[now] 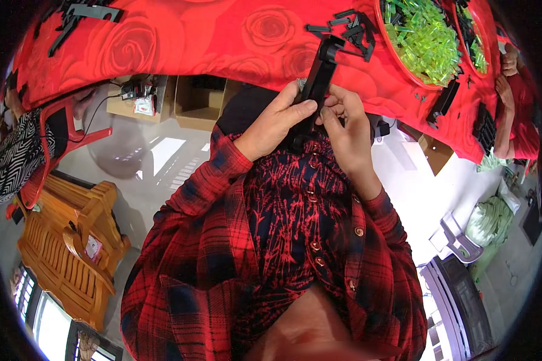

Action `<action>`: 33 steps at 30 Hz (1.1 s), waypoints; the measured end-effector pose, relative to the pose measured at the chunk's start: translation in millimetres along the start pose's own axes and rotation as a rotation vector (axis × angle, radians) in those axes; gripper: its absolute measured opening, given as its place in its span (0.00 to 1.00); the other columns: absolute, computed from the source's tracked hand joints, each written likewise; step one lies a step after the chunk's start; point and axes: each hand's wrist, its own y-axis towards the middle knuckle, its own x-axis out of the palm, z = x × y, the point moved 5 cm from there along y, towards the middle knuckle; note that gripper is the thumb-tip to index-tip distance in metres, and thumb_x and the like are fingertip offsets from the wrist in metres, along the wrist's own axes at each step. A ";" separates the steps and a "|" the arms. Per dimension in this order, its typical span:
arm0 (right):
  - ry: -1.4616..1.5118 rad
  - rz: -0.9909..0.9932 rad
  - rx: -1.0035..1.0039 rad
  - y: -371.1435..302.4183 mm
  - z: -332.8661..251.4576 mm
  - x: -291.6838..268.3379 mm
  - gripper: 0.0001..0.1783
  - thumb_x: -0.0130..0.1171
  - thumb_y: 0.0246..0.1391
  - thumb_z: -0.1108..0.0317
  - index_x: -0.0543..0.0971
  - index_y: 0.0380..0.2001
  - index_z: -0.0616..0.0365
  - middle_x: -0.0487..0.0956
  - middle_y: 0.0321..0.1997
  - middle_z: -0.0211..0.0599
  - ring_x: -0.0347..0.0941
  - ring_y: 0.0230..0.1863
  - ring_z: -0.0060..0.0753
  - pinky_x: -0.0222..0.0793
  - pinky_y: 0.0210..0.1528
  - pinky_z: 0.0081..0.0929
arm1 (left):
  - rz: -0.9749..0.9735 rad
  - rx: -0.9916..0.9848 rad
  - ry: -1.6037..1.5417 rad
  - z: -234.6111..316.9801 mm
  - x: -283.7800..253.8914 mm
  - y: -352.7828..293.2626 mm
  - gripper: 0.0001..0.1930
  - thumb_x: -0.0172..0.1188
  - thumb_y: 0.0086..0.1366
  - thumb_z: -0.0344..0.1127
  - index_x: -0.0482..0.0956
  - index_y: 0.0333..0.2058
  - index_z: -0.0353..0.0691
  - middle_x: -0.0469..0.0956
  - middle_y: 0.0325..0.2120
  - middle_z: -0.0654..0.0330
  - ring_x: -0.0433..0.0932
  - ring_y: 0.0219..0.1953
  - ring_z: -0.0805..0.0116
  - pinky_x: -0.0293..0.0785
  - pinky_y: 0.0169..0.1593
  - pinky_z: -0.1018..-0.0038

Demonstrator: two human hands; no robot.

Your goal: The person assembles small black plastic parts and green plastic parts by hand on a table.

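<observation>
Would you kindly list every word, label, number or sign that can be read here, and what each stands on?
None can be read.
Black part at the left hand and right hand: no lettering can be made out.
White-and-red packet below the table's edge: any print is too small.
Pink-and-white item on the wooden seat: too small and blurred.

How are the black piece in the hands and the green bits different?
The black piece is dark; the green bits are bright and look see-through. The black piece is one long thing; the green bits are many little ones. The black piece is held; the green bits lie in a heap.
</observation>
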 end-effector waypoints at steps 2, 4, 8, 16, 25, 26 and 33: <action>0.088 0.012 0.040 -1.2 3.6 2.0 0.21 0.52 0.59 0.84 0.69 0.56 0.65 0.70 0.42 0.37 0.74 0.34 0.25 0.73 0.39 0.23 | 0.014 -0.029 0.031 -1.3 -0.4 0.2 0.18 0.48 0.74 0.35 0.65 0.59 0.36 0.73 0.42 0.64 0.72 0.42 0.76 0.69 0.49 0.77; 0.148 -0.002 0.045 -2.9 4.0 4.4 0.21 0.51 0.59 0.85 0.69 0.56 0.65 0.70 0.42 0.37 0.75 0.34 0.26 0.73 0.39 0.23 | 0.067 -0.022 0.125 -1.8 -0.5 0.4 0.17 0.48 0.74 0.35 0.65 0.58 0.37 0.73 0.39 0.65 0.72 0.39 0.77 0.69 0.46 0.77; 0.211 -0.016 0.071 -4.6 3.3 7.9 0.21 0.49 0.59 0.85 0.69 0.56 0.64 0.69 0.43 0.38 0.75 0.33 0.25 0.74 0.39 0.23 | 0.161 0.036 0.361 0.0 -1.8 2.1 0.16 0.48 0.75 0.36 0.63 0.54 0.34 0.72 0.33 0.62 0.72 0.29 0.77 0.70 0.31 0.77; -0.432 0.238 -0.448 -4.7 -41.6 -7.4 0.25 0.53 0.50 0.86 0.76 0.53 0.58 0.70 0.40 0.39 0.69 0.42 0.34 0.66 0.43 0.29 | 0.213 0.127 0.601 7.6 3.9 2.8 0.14 0.48 0.73 0.31 0.63 0.54 0.34 0.73 0.36 0.57 0.73 0.38 0.70 0.72 0.43 0.72; -0.874 0.213 -0.440 10.3 -52.3 -7.3 0.11 0.64 0.48 0.72 0.82 0.38 0.50 0.74 0.37 0.36 0.71 0.43 0.37 0.55 0.48 0.37 | 0.258 0.392 0.993 13.7 15.2 2.1 0.18 0.53 0.67 0.27 0.64 0.54 0.29 0.73 0.39 0.35 0.75 0.40 0.36 0.72 0.42 0.55; -0.871 0.198 -0.430 10.4 -53.0 -6.4 0.11 0.64 0.47 0.72 0.82 0.37 0.51 0.74 0.36 0.36 0.71 0.43 0.38 0.55 0.48 0.37 | 0.254 0.384 1.021 13.7 15.4 2.0 0.18 0.52 0.67 0.27 0.64 0.54 0.28 0.73 0.39 0.33 0.73 0.43 0.33 0.71 0.44 0.52; -0.650 0.136 -0.295 15.0 -40.1 -6.7 0.07 0.65 0.47 0.72 0.81 0.32 0.52 0.75 0.36 0.35 0.71 0.43 0.39 0.55 0.48 0.37 | 0.275 0.293 0.997 14.4 16.2 2.5 0.16 0.52 0.67 0.28 0.65 0.52 0.28 0.73 0.39 0.33 0.73 0.43 0.33 0.70 0.45 0.51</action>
